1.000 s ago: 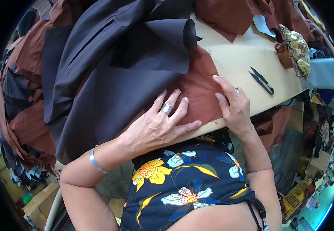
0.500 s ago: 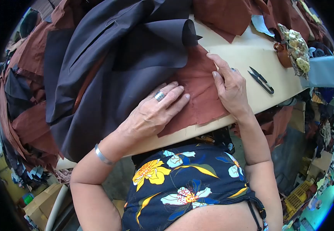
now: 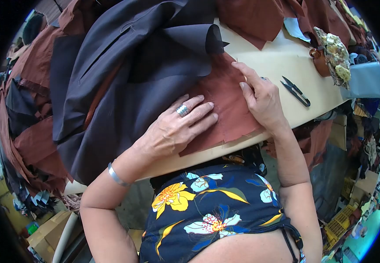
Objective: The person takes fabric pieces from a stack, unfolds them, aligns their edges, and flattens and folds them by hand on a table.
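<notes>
Reddish-brown cloth (image 3: 231, 111) lies on the pale tabletop (image 3: 266, 63), partly under a large dark fabric piece (image 3: 146, 101) with a stitched slit. My left hand (image 3: 179, 125), a ring on one finger, rests flat on the reddish-brown cloth beside the dark fabric, its fingers slightly apart. At the cloth's right edge is my right hand (image 3: 262, 98), thumb and index finger apart, fingertips touching the cloth; its other fingers are curled and partly hidden. Black thread snips (image 3: 295, 91) lie on the tabletop to the right of my right hand.
More reddish-brown cloth (image 3: 253, 19) lies at the table's far side. A brown round container (image 3: 320, 61) stands at the right beside a crusted, yellowish piece (image 3: 333, 57). Cloth heaps (image 3: 34, 127) fill the left. A yellow crate (image 3: 339, 225) is low at the right.
Over the last second my left hand has drawn back slightly to the left, its fingers closer together. My right hand has moved up along the cloth's edge. The dark fabric has shifted, uncovering more reddish-brown cloth.
</notes>
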Available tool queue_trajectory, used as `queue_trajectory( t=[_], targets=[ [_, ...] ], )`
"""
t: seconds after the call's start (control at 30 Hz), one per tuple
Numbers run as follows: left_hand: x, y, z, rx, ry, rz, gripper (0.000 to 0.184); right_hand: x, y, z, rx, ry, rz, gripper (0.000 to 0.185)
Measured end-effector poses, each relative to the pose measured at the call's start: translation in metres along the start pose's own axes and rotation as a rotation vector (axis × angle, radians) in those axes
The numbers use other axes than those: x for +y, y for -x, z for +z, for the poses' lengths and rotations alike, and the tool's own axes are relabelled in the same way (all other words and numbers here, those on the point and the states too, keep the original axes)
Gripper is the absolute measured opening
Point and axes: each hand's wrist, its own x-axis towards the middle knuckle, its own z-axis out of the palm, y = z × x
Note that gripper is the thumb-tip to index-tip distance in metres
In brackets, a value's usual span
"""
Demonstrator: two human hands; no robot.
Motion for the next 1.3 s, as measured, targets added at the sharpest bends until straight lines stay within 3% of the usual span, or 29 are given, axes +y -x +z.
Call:
queue_trajectory(
  t=[0.1,0.27,0.37,0.47,0.63,0.8,1.23,1.3],
  targets=[
    [-0.007,-0.002,0.005,0.051,-0.027,-0.165,0.046,-0.005,-0.013,-0.006,-0.075,0.052,0.113,0.05],
    [-0.011,-0.004,0.005,0.022,-0.127,-0.112,0.05,0.003,-0.022,0.005,-0.002,0.072,-0.01,0.048],
    [-0.013,-0.008,-0.004,-0.088,-0.138,0.023,0.051,0.001,-0.021,0.001,-0.034,-0.017,0.058,0.046],
    [-0.018,-0.009,0.001,-0.023,-0.121,-0.067,0.05,0.0,-0.011,-0.004,0.054,0.18,-0.063,0.043],
    [-0.022,-0.007,0.004,0.025,-0.049,-0.124,0.051,-0.033,0.034,-0.025,-0.273,-0.081,-0.359,0.041],
    [-0.021,-0.007,0.004,0.007,-0.054,-0.135,0.052,-0.035,0.044,-0.008,-0.154,-0.006,-0.539,0.028],
    [0.005,-0.002,-0.002,-0.19,-0.046,-0.108,0.044,-0.043,0.059,-0.01,-0.093,-0.041,-0.498,0.022],
    [0.0,-0.004,-0.001,-0.065,-0.01,-0.101,0.041,-0.047,0.06,-0.014,-0.135,-0.014,-0.48,0.02]
  ],
)
